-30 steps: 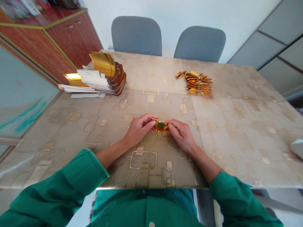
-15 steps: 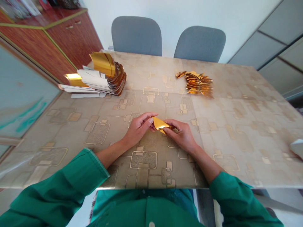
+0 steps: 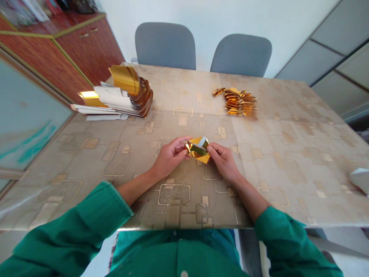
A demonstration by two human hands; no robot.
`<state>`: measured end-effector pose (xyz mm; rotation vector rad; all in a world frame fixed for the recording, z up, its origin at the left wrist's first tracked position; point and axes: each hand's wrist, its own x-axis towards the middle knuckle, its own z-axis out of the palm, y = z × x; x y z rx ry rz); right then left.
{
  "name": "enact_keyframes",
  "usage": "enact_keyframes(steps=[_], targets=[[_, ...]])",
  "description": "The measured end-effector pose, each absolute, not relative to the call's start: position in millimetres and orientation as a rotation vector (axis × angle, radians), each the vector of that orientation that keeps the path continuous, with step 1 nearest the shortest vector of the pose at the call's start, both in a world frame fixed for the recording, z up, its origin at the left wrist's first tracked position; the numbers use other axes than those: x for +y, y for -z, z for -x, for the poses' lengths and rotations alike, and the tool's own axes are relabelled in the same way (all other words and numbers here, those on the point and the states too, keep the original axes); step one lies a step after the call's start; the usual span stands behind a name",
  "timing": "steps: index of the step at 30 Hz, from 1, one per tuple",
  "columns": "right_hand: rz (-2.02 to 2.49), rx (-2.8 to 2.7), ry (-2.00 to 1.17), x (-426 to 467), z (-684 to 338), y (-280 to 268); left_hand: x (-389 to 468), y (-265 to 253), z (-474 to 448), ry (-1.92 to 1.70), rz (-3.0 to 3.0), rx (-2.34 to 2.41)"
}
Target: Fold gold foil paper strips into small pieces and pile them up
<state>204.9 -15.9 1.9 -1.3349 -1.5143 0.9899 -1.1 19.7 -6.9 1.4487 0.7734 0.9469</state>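
Between my two hands is a partly folded sheet of gold foil paper (image 3: 198, 149), with a pale inner face showing near its top. My left hand (image 3: 170, 156) pinches its left end between thumb and fingers. On the other side, my right hand (image 3: 223, 159) grips the right edge, thumb and fingertips pressed together. The paper is held just over the patterned tablecloth (image 3: 175, 215), close in front of my body. Toward the back right lies a row of folded gold paper pieces (image 3: 240, 103), nested against one another.
A curved stack of gold and white paper sheets (image 3: 121, 94) rests at the table's back left. Two grey chairs (image 3: 165, 46) stand behind the far edge. A wooden cabinet (image 3: 86, 46) is at the left. A white object (image 3: 360, 179) sits at the right edge.
The gold foil paper has been opened out from a narrow folded shape, and its pale inner face now shows. My right hand has shifted slightly to the right edge.
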Motion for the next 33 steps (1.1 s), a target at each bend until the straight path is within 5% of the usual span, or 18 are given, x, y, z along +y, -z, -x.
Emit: enact_keyframes(steps=[33], targets=[[1.27,-1.517,-1.172,-11.3,-217.4,-3.9,16.0,2.4,1.3,-0.853,-1.503,0.756]])
